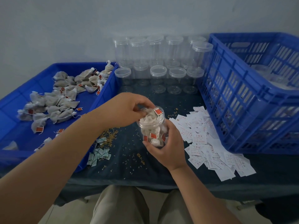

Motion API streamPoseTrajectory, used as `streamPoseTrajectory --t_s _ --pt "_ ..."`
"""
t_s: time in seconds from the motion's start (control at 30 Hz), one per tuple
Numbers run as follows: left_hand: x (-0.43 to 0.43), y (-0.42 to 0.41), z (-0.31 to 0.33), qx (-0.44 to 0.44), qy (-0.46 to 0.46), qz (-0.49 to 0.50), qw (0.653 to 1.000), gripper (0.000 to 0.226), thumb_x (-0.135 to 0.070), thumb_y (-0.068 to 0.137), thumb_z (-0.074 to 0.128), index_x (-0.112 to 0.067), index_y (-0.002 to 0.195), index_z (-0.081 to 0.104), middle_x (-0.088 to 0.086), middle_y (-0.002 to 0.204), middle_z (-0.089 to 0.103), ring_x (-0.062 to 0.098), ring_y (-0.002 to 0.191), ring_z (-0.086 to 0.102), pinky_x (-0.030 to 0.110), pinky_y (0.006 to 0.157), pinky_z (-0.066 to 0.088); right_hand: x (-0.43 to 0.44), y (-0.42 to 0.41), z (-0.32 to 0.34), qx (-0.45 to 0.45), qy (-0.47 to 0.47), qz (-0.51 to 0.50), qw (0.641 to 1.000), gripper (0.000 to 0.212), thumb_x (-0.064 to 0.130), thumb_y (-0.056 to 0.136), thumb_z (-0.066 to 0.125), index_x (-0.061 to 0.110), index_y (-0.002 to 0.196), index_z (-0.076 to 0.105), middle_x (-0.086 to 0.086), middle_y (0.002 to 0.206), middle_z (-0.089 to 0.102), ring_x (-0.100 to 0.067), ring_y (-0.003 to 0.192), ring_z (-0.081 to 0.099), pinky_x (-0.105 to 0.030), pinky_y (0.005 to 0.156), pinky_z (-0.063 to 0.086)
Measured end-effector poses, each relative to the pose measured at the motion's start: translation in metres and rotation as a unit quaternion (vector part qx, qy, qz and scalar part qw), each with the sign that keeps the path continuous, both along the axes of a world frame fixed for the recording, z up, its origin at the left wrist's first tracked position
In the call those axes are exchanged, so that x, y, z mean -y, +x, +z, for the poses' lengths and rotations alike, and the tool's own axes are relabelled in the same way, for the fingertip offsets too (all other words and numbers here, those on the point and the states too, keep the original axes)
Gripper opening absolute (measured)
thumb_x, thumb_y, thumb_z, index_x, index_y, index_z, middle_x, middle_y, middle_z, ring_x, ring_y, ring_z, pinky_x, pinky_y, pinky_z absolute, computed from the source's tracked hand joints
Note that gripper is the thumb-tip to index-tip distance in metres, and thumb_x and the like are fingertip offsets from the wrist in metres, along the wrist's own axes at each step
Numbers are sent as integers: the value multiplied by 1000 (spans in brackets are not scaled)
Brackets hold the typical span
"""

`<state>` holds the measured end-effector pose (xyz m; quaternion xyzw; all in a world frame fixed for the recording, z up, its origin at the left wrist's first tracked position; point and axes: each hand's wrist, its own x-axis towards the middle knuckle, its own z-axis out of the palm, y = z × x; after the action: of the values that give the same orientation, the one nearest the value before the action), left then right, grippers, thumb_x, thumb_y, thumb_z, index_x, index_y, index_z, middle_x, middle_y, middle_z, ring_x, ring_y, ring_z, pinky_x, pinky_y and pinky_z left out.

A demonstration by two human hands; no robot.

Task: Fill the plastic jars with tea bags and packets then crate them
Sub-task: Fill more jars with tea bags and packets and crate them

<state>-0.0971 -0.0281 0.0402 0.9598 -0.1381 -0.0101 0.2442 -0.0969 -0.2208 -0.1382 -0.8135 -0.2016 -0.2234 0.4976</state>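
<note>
My right hand [168, 143] is wrapped round the lower half of a clear round plastic jar [152, 126]. The jar is tilted toward my left side, over the dark table cloth [129, 159], between the shallow blue plastic tray [106, 92] and the pile of white paper slips with red print [210, 143]. My palm hides the bottom of the jar, so I cannot tell if it touches the cloth. My left hand [127, 109] has its fingers curled and pinches a soft grey mesh tea bag [149, 113] at the mouth of the jar, which looks nearly full.

I judge that the jar is light and its wall is thin and smooth. It may slip in a loose grip, and it may bend if I squeeze hard. So I think the best hold is low on the wall, with the fingers well around it.

The tea bags are soft and very light, and they probably spring up again after pressing. I would push on the body of the bag and not pull on its string, because the red paper tags [157, 112] could catch on the rim. The mesh may tear, and the loose grains [110, 135] on the cloth suggest this.

More loose tea bags [56, 102] lie in the tray. The small green-white packets [98, 154] lie near its corner, and the big blue slotted crate [242, 94] stands to the right.
</note>
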Motion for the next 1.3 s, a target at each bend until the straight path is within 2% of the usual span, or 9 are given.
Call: streamPoseTrajectory --t_s 0.1,0.3,0.47,0.57,0.67,0.77,1.1,1.2,1.3 --pt "13 -4 -10 109 91 28 989 14 -49 90 78 -40 100 74 -23 95 64 -4 88 58 22 75 48 0 0 0 2 -2 2 1000 93 66 76 83 5 140 56 -1 125 68 -17 112 67 -41 90 61" --pt "15 -5 1 -88 106 -69 988 40 -43 110 45 -18 90 68 -3 78 63 7 66 55 32 68 46 1 -1 2 2 -17 27 999 93 68 79 82 4 141 56 -5 129 68 -21 114 67 -46 91 60" --pt "-18 2 -4 124 -101 105 982 26 -41 108 46 -43 100 71 -21 90 74 -8 79 67 14 66 49 1 0 3 -12 -8 21 1000 92 62 75 84 4 141 56 -5 130 68 -22 116 67 -46 92 60" --pt "-53 3 -26 -24 101 153 983 26 -22 108 49 -38 113 68 -14 111 73 -3 91 66 23 74 47 1 0 4 -17 -15 27 999 93 63 75 84 6 142 56 -3 131 67 -21 117 66 -46 93 60" --pt "-63 -7 -59 -181 382 102 900 43 -15 97 56 -31 136 62 -4 130 66 20 112 65 37 79 54 1 -1 4 -17 -23 30 999 93 64 75 83 6 143 55 -4 132 67 -21 118 66 -45 93 60" --pt "-55 -14 -84 -166 425 125 881 28 -12 96 58 -21 121 66 0 117 66 24 105 66 37 69 50 1 -1 3 -22 -17 32 999 93 63 76 84 6 143 55 -3 133 67 -21 119 66 -45 94 60" --pt "-58 -8 -86 -67 306 205 927 34 -2 94 63 -10 127 57 16 126 56 34 109 65 44 87 57 1 0 2 -27 -14 23 999 93 65 75 84 8 143 54 -1 132 66 -19 119 66 -46 95 60" --pt "-54 -7 -56 56 72 229 969 42 -9 95 65 -26 134 64 -4 126 68 14 106 68 28 82 57 1 0 2 -27 -12 20 999 94 65 75 84 8 143 55 -2 132 67 -20 119 66 -46 95 60" --pt "-30 -15 -19 116 -199 195 953 35 -18 94 74 -45 115 67 -27 111 71 -4 93 71 9 65 52 1 0 1 -8 -9 20 1000 93 64 76 84 7 143 55 -2 133 67 -19 120 66 -45 95 60"
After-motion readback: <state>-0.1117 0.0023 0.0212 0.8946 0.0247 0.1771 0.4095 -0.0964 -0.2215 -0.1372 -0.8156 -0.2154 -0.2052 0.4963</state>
